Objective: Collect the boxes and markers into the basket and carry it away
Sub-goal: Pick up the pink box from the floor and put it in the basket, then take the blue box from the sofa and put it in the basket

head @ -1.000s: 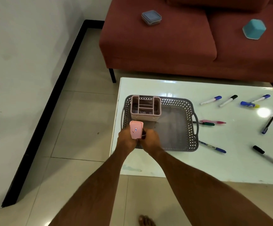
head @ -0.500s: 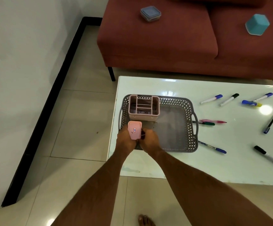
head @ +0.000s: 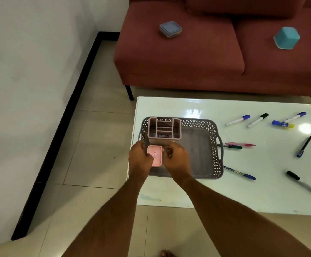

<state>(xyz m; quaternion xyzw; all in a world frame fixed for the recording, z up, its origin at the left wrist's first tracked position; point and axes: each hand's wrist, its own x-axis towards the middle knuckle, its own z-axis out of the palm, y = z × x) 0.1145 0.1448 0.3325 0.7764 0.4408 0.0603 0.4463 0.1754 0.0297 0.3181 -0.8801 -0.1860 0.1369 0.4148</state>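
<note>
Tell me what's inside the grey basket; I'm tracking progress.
The grey basket holds a pink divided organizer; both hands grip a small pink box over it. They cover the near-left corner.

Grey basket (head: 203, 127) on counter (head: 225, 197), left end. Pink organiser (head: 164, 131) inside, far-left corner. Both hands, left hand (head: 139, 160) and right hand (head: 177, 160), grip pink box (head: 155, 155) over near-left part. Markers (head: 256, 120) scattered right. Two boxes on sofa (head: 178, 58).

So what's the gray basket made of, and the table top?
The gray basket looks like molded plastic, matte: its walls are a punched lattice with looped handles. The table top seems glossy white glass or laminate, I can't tell which; it mirrors a ceiling light.
</note>
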